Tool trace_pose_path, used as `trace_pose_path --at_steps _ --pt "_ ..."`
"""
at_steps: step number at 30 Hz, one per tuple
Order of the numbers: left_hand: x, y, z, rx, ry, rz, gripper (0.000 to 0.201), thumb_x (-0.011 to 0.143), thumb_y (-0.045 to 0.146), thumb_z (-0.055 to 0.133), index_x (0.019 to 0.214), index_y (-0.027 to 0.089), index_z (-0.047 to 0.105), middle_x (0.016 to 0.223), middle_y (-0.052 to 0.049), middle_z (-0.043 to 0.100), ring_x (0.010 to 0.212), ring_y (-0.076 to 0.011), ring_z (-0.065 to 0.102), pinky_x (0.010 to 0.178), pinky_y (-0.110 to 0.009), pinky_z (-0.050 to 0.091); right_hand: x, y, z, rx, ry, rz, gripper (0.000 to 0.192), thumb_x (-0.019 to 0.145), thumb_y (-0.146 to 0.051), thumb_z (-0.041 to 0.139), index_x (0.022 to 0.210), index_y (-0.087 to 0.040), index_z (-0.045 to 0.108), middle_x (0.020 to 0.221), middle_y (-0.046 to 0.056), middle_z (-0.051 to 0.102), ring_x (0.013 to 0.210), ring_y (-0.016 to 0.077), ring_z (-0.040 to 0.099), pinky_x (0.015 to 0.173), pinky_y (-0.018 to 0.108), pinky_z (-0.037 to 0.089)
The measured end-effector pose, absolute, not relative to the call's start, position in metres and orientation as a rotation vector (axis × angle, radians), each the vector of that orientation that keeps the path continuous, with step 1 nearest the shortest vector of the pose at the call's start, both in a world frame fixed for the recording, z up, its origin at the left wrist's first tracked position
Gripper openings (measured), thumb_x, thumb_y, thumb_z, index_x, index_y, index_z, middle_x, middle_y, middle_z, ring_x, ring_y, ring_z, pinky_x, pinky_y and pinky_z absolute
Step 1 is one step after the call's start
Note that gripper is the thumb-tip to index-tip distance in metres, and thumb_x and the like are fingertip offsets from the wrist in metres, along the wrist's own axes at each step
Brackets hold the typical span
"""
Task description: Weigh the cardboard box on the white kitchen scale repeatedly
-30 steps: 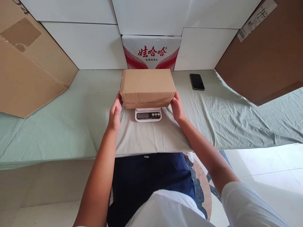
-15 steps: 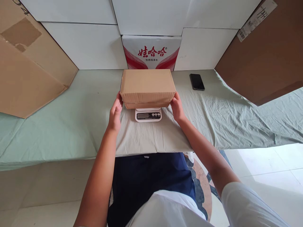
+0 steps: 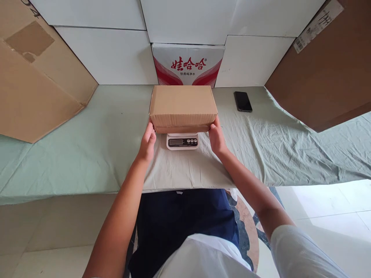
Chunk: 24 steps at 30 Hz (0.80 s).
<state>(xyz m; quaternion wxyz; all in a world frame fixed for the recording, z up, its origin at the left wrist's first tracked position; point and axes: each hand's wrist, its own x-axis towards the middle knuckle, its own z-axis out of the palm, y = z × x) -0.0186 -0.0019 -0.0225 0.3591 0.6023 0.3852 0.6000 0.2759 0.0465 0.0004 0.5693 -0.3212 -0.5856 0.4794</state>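
I see the cardboard box (image 3: 183, 106) resting on the white digital scale (image 3: 182, 141), mid-counter (image 3: 87, 146) on the pale green cloth. My left hand (image 3: 147, 144) sits at the box's lower left corner, my right hand (image 3: 216, 138) at its lower right; fingers on both are loosely extended against the box's sides, not clamped around it. Behind the box stands a white carton (image 3: 188, 65) printed with red characters 娃哈哈. A black phone (image 3: 242, 101) lies to the right.
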Motion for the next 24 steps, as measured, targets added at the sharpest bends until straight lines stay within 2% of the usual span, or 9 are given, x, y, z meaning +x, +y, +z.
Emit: trace_pose_path --at_steps 6,10,13,17,19,22,24 --pt "-0.015 0.001 -0.025 1.528 0.977 1.572 0.090 0.101 0.090 0.052 0.172 0.035 0.056 0.187 -0.011 0.047 0.179 -0.0375 0.036 0.148 -0.056 0.028 0.267 0.041 0.004 -0.809 -1.338 1.121 0.098 0.084 -0.088 0.064 0.170 -0.046 0.044 0.179 -0.002 0.055 0.173 0.0376 0.040 0.148 0.062 0.034" --pt "-0.011 0.003 -0.022 1.545 0.911 1.603 0.081 0.104 0.085 0.051 0.169 0.037 0.059 0.181 -0.010 0.056 0.175 -0.0362 0.044 0.147 -0.055 0.031 0.266 0.040 0.009 -0.791 -1.352 1.114 0.098 0.085 -0.089 0.061 0.170 -0.044 0.043 0.179 0.000 0.053 0.174 0.0370 0.039 0.149 0.061 0.034" --pt "-0.011 0.011 -0.009 1.557 0.850 1.629 0.079 0.104 0.087 0.050 0.168 0.041 0.060 0.181 -0.008 0.056 0.177 -0.0353 0.042 0.148 -0.055 0.028 0.268 0.048 0.018 -0.769 -1.360 1.081 0.098 0.084 -0.090 0.061 0.169 -0.045 0.043 0.178 -0.001 0.054 0.175 0.0370 0.037 0.150 0.060 0.033" --pt "-0.018 0.045 0.015 1.528 0.864 1.580 0.093 0.092 0.103 0.047 0.162 0.046 0.065 0.185 -0.002 0.051 0.181 -0.0365 0.032 0.149 -0.056 0.026 0.267 0.083 0.036 -0.739 -1.398 1.017 0.096 0.082 -0.096 0.057 0.165 -0.048 0.048 0.174 -0.003 0.058 0.180 0.0373 0.030 0.151 0.061 0.031" --pt "-0.023 0.074 0.021 1.494 0.903 1.558 0.102 0.084 0.109 0.046 0.160 0.044 0.067 0.183 -0.001 0.053 0.182 -0.0375 0.028 0.149 -0.057 0.025 0.263 0.111 0.043 -0.729 -1.423 0.979 0.094 0.084 -0.099 0.052 0.163 -0.050 0.050 0.171 -0.004 0.060 0.182 0.0353 0.027 0.152 0.059 0.029" --pt "-0.028 0.122 0.016 1.401 0.944 1.572 0.111 0.080 0.113 0.042 0.161 0.042 0.066 0.183 -0.002 0.052 0.183 -0.0366 0.027 0.149 -0.057 0.023 0.252 0.155 0.044 -0.735 -1.427 0.951 0.105 0.079 -0.106 0.045 0.165 -0.046 0.048 0.174 -0.004 0.058 0.186 0.0320 0.017 0.156 0.056 0.018" --pt "-0.030 0.149 0.004 1.328 0.999 1.574 0.116 0.079 0.115 0.036 0.165 0.041 0.063 0.187 -0.003 0.046 0.183 -0.0352 0.026 0.149 -0.058 0.023 0.245 0.178 0.037 -0.735 -1.410 0.972 0.113 0.074 -0.108 0.045 0.165 -0.042 0.048 0.176 -0.003 0.057 0.185 0.0321 0.019 0.156 0.054 0.015"
